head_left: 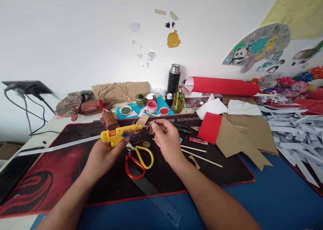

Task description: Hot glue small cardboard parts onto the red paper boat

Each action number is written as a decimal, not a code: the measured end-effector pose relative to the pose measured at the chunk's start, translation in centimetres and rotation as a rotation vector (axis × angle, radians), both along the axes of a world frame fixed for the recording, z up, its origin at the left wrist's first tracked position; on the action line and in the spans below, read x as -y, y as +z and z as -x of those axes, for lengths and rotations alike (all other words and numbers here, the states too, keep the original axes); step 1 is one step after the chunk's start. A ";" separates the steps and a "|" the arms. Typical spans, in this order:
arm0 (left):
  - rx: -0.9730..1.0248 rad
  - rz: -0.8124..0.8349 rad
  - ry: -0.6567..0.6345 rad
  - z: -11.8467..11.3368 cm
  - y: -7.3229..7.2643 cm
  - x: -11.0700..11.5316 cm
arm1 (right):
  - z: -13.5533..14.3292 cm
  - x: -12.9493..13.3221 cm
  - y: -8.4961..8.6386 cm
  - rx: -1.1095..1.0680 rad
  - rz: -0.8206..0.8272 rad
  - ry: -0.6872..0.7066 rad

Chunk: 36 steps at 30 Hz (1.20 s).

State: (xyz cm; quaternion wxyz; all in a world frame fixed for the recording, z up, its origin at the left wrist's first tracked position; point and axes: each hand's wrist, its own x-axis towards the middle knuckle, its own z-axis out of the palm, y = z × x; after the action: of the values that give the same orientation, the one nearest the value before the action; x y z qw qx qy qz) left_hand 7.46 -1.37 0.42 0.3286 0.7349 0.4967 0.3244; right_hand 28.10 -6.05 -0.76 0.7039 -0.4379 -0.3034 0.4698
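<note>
My left hand [103,156] is wrapped round a yellow hot glue gun [118,135], its nozzle pointing right. A long white glue stick [68,145] runs out of the gun's back end to the left. Close to the nozzle, my right hand [166,139] is closed in a pinch at a thin brownish piece, too small to name. Below the gun lie scissors [141,161] with one red and one yellow handle. A clear ruler [156,196] slants under them. Two thin wooden sticks [202,157] rest right of my right hand.
Open paint pots [152,106] and a glass jar [178,103] stand at the back, near a black thermos [174,78]. Cardboard [229,135], red card [210,128] and a heap of paper strips [297,139] lie right. A power cord [73,133] crosses the black-red mat [63,176].
</note>
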 end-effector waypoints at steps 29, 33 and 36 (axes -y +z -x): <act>-0.047 -0.153 -0.016 0.5 -0.9 -0.2 | -0.6 -0.3 0.3 -0.176 -0.009 0.005; 0.010 0.017 0.000 0.2 -0.8 -0.2 | -0.6 -0.3 0.5 -0.257 0.011 0.078; 0.075 0.207 -0.034 -0.2 -0.9 -0.2 | -0.6 -0.1 0.7 -0.303 0.017 0.118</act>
State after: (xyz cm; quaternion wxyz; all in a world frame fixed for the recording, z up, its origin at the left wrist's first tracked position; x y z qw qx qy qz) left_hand 7.65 -1.22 -0.45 0.4265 0.6927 0.5025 0.2928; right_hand 28.72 -5.90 -0.06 0.7090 -0.3495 -0.2150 0.5735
